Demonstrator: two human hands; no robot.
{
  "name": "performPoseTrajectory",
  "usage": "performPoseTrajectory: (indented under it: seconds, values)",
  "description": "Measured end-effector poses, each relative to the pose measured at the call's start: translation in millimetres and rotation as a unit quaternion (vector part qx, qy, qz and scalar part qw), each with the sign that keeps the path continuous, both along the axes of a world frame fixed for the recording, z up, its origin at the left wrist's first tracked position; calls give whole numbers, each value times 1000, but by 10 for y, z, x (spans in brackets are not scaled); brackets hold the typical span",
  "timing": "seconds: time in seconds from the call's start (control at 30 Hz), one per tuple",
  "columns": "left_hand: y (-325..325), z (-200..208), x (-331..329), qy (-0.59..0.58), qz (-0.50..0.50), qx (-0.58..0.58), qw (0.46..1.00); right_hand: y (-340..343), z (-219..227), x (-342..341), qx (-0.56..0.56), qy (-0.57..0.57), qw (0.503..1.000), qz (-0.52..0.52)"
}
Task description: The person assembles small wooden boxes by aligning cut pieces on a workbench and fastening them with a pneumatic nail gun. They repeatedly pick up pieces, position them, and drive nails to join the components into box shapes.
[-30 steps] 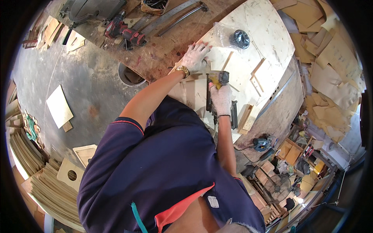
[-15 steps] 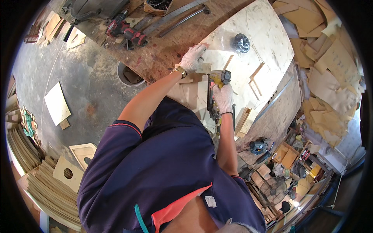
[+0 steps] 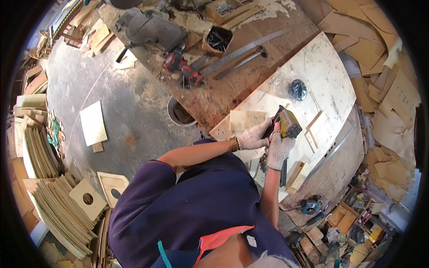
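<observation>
The yellow-and-black nail gun (image 3: 290,124) is held tilted; it is over the pale board (image 3: 333,76).

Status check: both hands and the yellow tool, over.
Right hand gripping yellow power tool. Left hand at its black side, contact partly hidden. Wood strips near right hand, on pale board.

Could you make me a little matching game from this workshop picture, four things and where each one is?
Things:
1. Yellow power tool
2. Red-and-black drill
3. White panel
4. Black round object

Places:
A. On the grey floor
B. On the pale board
C. In the gloved right hand
D. On the brown bench

Pairs: 1-C, 2-D, 3-A, 4-B
</observation>
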State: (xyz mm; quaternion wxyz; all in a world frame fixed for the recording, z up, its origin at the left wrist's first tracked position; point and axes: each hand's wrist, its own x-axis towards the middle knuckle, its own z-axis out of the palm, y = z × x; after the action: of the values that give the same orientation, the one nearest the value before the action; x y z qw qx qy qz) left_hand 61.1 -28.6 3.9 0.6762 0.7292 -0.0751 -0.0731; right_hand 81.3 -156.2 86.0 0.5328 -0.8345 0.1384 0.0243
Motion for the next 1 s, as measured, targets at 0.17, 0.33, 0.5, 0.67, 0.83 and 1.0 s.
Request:
performPoseTrajectory:
  seconds: [0.17, 0.33, 0.5, 0.67, 0.83, 1.0]
  values:
    - [170, -78, 112, -16, 46, 61, 997, 373, 0, 78, -122, -72, 990, 12]
    - [792, -10, 100, 105, -179, 220, 953, 367, -1, 165, -25, 42, 999, 5]
    - [1614, 146, 802, 19, 38, 233, 972, 286, -623, 229, -198, 5, 976, 93]
    - [2578, 221, 2618, -87, 265, 253, 927, 354, -939, 109, -159, 42, 982, 90]
    - [3379, -23, 4346, -135, 298, 421, 846, 487, -773, 108, -239, 124, 959, 86]
    - [3792, -283, 5419, -43, 250, 561, 788, 615, -718, 32, -364, 138, 918, 73]
